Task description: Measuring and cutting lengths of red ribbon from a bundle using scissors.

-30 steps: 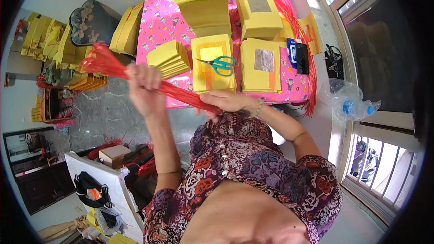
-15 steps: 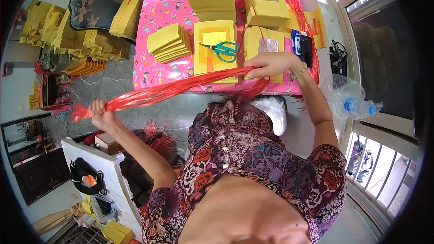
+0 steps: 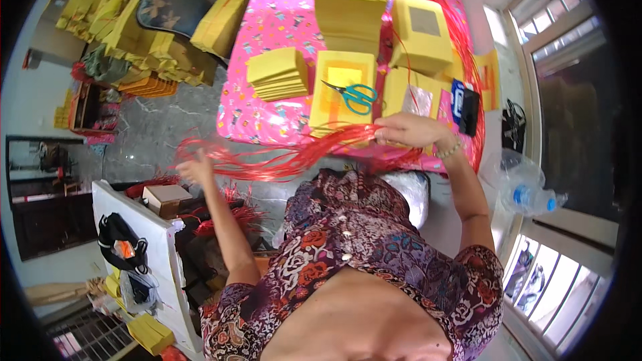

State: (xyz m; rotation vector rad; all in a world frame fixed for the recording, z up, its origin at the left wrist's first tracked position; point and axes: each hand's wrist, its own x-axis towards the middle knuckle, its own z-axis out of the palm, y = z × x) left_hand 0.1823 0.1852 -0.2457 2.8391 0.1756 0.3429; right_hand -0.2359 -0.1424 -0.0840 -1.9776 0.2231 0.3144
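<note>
A long bundle of thin red plastic strands (image 3: 287, 158) stretches in front of my body, near the table's front edge. My right hand (image 3: 412, 131) grips it towards its right end, with a beaded bracelet on that wrist. At the left, my left hand (image 3: 196, 168) is raised with its fingers apart, next to the loose, fanned-out end of the strands. Just beyond the bundle, teal-handled scissors (image 3: 356, 97) lie on a stack of yellow paper (image 3: 322, 112). To their left is a fanned pile of folded yellow paper (image 3: 277, 75).
A pink patterned cloth (image 3: 235, 103) covers the table. Tall yellow paper stacks (image 3: 348, 17) stand at the back; more red strands (image 3: 461, 40) run along the right. A clear plastic bottle (image 3: 531, 197) is by the window. A white board (image 3: 137, 227) stands at lower left.
My left hand has let go of the strands and moved slightly right, its fingers opening. The bundle, taut before, now sags and spreads at its left end. The view has shifted.
</note>
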